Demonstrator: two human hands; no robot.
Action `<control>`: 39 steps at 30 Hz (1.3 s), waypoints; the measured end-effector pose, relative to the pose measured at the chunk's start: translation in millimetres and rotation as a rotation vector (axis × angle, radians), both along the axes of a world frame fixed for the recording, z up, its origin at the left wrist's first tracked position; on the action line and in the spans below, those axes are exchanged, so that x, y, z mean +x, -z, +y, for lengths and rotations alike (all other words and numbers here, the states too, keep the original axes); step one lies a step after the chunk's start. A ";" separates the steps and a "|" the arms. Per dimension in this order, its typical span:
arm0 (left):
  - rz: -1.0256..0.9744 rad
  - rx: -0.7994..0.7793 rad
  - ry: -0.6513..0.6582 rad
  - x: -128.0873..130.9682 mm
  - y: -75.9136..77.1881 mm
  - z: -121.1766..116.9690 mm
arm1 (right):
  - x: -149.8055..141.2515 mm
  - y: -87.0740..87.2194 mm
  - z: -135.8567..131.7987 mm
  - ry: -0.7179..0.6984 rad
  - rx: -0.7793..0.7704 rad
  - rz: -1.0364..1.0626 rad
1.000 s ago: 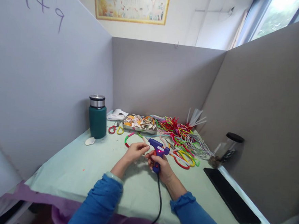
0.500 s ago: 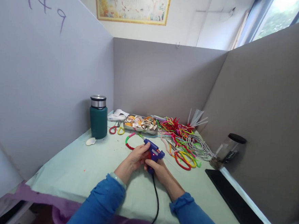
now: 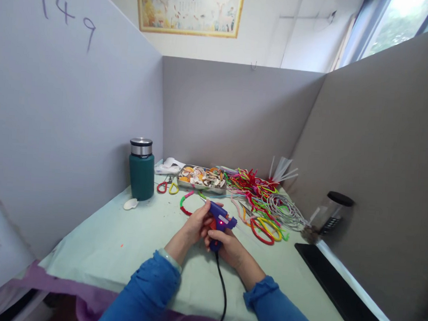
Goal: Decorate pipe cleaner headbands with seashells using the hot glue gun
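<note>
In my right hand (image 3: 230, 247) is the handle of a blue glue gun (image 3: 220, 215), with the fingers wrapped round it. Its nozzle points away to the upper left, and a small red light shows on its side. My left hand (image 3: 195, 225) is closed at the front of the gun, the thumb against the barrel; its lower fingers are partly hidden. Just beyond the left hand is a curved band (image 3: 182, 204) wrapped in pink, green and red fuzzy strands, part of it covered by the hand. A black cord (image 3: 223, 283) runs from the handle toward me.
A metal tray (image 3: 201, 187) of shells stands at the back. Right of it lie tangled pipe cleaners (image 3: 251, 182) and red-and-yellow scissors (image 3: 262, 231). A green bottle (image 3: 141, 175), a white shell (image 3: 131, 204), a clear jar (image 3: 327, 215) and a black slab (image 3: 333, 281) line the sides.
The left thumb has slid slightly left along the gun's barrel, and the gun has tipped a little. The view has shifted slightly; the right hand keeps its hold.
</note>
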State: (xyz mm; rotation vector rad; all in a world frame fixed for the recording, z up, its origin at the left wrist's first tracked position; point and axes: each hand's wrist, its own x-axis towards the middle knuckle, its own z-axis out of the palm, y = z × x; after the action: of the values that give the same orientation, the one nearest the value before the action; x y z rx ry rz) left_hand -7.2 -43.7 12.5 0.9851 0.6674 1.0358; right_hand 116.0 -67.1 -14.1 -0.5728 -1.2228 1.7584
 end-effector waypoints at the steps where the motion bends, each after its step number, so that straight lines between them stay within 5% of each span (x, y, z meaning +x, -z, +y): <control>1: 0.001 -0.005 0.015 0.4 -0.2 -0.4 | 0.2 0.3 0.3 -0.011 -0.003 0.015; 6: 0.073 0.002 0.013 2.9 3.0 1.6 | 1.8 0.9 0.9 -0.018 -0.022 0.035; 11: 0.301 0.100 -0.133 -16.7 1.5 17.2 | 9.3 -1.3 4.5 0.170 -0.001 0.046; 13: 0.555 0.196 -0.283 -31.8 0.0 23.9 | 13.0 0.2 8.0 0.286 0.030 -0.006; 16: 1.215 0.446 -0.518 -50.9 3.0 27.5 | 16.2 5.4 13.1 0.438 0.123 -0.157; 20: 1.628 0.602 -0.554 -57.5 12.0 22.2 | 15.7 9.6 14.2 0.494 0.172 -0.321; 24: 1.595 0.605 -0.514 -52.5 14.4 19.6 | 14.2 8.4 9.9 0.429 0.182 -0.386; 31: 1.187 0.611 -0.567 -49.4 12.8 25.3 | 13.7 12.2 7.2 0.365 0.258 -0.479; 39: 0.993 0.721 -0.755 -47.3 7.1 22.0 | 17.2 13.5 -0.1 0.487 0.540 -0.665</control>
State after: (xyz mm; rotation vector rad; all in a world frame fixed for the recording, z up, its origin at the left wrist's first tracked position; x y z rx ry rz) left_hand -54.5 -21.7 5.4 2.0077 1.6262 1.4645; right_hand 133.1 -67.2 -27.5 -1.0584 -1.7400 0.7851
